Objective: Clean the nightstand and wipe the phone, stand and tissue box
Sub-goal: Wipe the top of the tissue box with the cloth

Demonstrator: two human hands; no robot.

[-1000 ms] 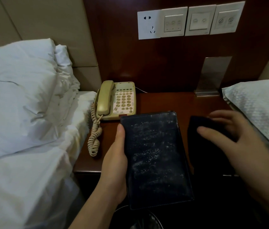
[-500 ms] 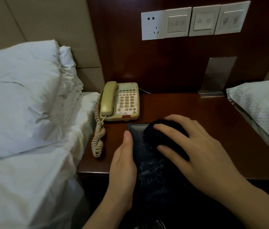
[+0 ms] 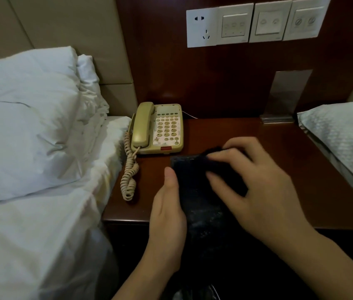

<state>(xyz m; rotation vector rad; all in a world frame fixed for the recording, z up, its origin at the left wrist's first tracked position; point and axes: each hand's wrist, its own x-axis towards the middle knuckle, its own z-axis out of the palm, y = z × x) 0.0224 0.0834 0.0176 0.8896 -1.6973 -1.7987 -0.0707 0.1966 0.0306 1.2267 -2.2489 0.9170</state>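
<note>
— Where are they with it?

— Early, I'd say. The left hand (image 3: 166, 215) grips the left edge of a dark flat box (image 3: 195, 204), thumb laid along its side; I take that for the tissue box. It juts out over the front edge of the counter (image 3: 279, 161), the far end over the wood, the near end hanging off.

— And the other hand?

— The right hand (image 3: 255, 191) presses a dark cloth (image 3: 216, 151) onto the far end of the box, its fingers (image 3: 218, 158) curled over the cloth. The hand is blurred, so it looks mid-wipe.

— Is the box clean?

— Not by my reckoning. The near half shows pale dusty speckles.

— The phone?

— The beige phone (image 3: 158, 128) sits at the back left of the counter, handset on its cradle, coiled cord trailing toward the bed (image 3: 41, 191). Nobody is touching it. The metal stand (image 3: 286, 98) is upright in the back right corner, well apart from both hands.

— So what's left?

— The rest of the box, then phone, stand and the counter itself, I reckon.
</note>
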